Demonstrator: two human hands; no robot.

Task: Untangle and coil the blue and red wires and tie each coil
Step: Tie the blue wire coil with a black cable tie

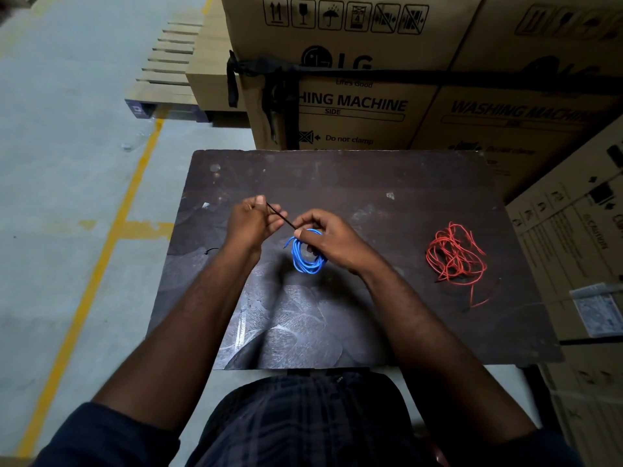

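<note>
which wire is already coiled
The blue wire, held in the right hand, forms neat round loops. The red wire lies apart on the table, a loose tangle.

one blue wire coil [306,256], one red wire tangle [455,256], two hands.

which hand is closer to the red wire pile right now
Right. The right hand holds the blue coil mid-table, apart from the red wire at the table's right. The left hand is farther left, pulling a black tie.
</note>
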